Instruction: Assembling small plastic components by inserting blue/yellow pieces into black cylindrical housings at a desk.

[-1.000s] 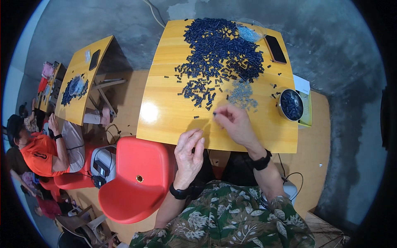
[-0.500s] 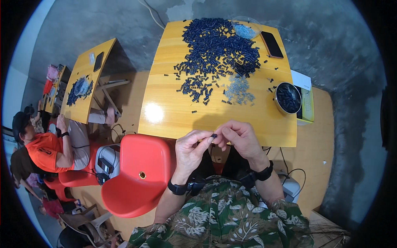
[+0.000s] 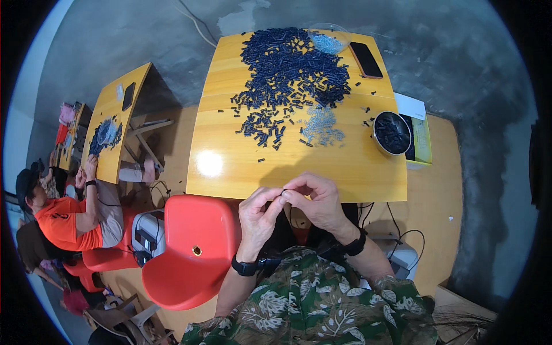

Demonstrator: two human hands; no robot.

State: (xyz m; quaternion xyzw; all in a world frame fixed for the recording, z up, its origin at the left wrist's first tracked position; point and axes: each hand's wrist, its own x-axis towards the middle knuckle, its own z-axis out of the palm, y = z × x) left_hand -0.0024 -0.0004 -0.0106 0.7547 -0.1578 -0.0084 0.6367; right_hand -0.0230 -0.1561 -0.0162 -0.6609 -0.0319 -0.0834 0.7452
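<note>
Just off the near edge of the yellow wooden table [image 3: 230, 172], my two hands meet fingertip to fingertip. My left hand [image 3: 257, 217] pinches a small black plastic part [image 3: 284, 192] between thumb and forefinger. Thumb and fingers of my right hand [image 3: 319, 201] close on the same part, hiding most of it. Whether a second tiny piece is between them, I cannot tell. Beyond the hands lie a big heap of short black plastic parts [image 3: 287, 69] and a small pile of tiny clear, bluish pieces [image 3: 323, 126].
A round bowl [image 3: 392, 133] of black parts stands at the table's right edge. At the far side are a clear bowl [image 3: 329, 41] with bluish pieces and a phone [image 3: 365, 60]. A red chair [image 3: 198, 230] is on my left; a person in orange [image 3: 63, 221] sits farther left.
My right fingertips have come in onto the black part, now mostly covered. The view has shifted slightly, and the person at the left has reached toward their table.
</note>
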